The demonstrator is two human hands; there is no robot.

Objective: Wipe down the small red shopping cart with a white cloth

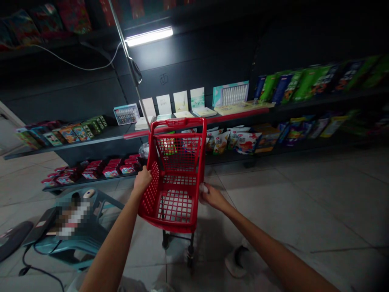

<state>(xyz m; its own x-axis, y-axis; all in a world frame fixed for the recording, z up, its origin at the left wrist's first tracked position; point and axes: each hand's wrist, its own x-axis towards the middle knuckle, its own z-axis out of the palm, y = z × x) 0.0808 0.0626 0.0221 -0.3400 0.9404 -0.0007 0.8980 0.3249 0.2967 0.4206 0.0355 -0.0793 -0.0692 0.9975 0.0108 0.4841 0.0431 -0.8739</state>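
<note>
A small red plastic shopping cart (pixel 179 180) stands in front of me, with a lattice basket, a raised handle frame and black wheels. No goods show inside its basket. My left hand (pixel 142 179) is closed on the left rim of the cart. At the opposite side my right hand (pixel 212 197) has its fingers closed around a small whitish item (pixel 203 188), blurred and perhaps thin plastic. That hand is right beside the cart's right wall; whether it touches the wall is hard to tell.
Dark shelves (pixel 115 132) hold boxes, booklets (pixel 180 100) and snack bags (pixel 247 142). Left of me, a blue-grey stool (pixel 97 202) carries a computer mouse (pixel 88 193) and a partly pixelated pile. A metal pole (pixel 133 77) rises behind the cart; a cable (pixel 39 272) hangs low.
</note>
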